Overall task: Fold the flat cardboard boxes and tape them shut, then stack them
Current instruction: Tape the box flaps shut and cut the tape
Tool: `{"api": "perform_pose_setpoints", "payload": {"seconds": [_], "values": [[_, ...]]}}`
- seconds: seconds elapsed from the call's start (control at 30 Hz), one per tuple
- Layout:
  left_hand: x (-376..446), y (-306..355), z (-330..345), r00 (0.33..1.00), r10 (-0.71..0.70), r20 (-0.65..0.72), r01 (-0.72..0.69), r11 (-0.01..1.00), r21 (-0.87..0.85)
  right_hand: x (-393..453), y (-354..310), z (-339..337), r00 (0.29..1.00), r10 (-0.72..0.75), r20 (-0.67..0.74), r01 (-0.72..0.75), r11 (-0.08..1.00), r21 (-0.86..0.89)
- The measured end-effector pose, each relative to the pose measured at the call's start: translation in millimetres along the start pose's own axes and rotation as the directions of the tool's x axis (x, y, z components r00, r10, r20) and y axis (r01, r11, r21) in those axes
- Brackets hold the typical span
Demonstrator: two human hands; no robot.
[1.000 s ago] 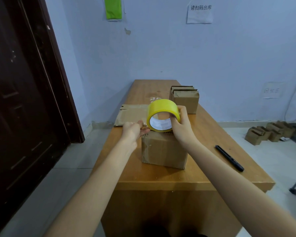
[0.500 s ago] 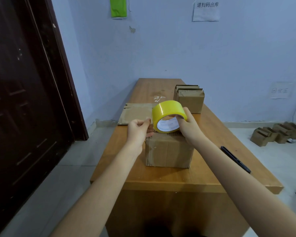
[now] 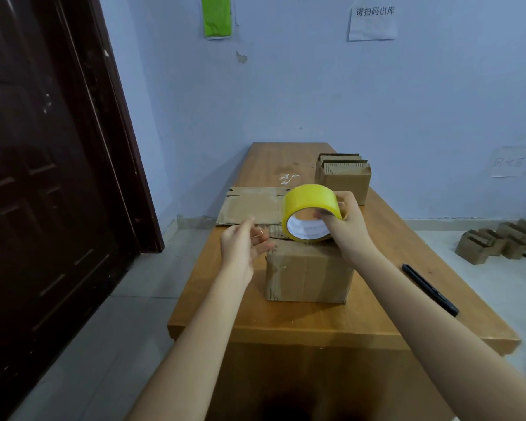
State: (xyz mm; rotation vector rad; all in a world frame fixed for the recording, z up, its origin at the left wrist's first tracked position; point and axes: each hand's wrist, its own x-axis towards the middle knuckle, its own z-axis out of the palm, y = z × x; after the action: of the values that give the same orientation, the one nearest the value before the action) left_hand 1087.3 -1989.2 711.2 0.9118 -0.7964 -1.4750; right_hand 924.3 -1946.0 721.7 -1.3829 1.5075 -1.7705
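A folded cardboard box stands near the front of the wooden table. Just above its top, my right hand grips a yellow tape roll, thumb inside the core and fingers over the outside. My left hand is to the left of the roll, above the box's left edge, and its thumb and fingers pinch the thin loose tape end. A flat cardboard sheet lies behind the box, partly hidden by the roll.
Finished small boxes stand at the back right of the table. A black pen lies near the right edge. A crumpled tape scrap sits mid-table. More boxes are on the floor at right; a dark door is at left.
My left hand has drawn away to the left from the roll with the tape end in its fingers. The right hand keeps the roll over the box.
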Motion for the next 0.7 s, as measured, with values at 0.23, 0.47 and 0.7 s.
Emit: {"api": "perform_pose_setpoints", "payload": {"seconds": [0.23, 0.47, 0.7], "values": [[0.6, -7.0, -10.0, 0.998, -0.069, 0.005, 0.068, 0.993, 0.098, -1.4, -2.3, 1.5, 0.999, 0.014, -0.046, -0.016, 0.999, -0.033], [7.0, -12.4, -11.5, 0.997, -0.073, -0.039, 0.077, 0.990, 0.115, 1.8, -0.7, 2.2, 0.996, 0.094, 0.001, -0.094, 0.990, -0.109], [13.6, -13.1, -13.6, 1.000, -0.018, -0.019, 0.022, 0.978, 0.206, 0.2, 0.8, 7.0, 0.994, 0.095, 0.051, -0.089, 0.990, -0.110]]}}
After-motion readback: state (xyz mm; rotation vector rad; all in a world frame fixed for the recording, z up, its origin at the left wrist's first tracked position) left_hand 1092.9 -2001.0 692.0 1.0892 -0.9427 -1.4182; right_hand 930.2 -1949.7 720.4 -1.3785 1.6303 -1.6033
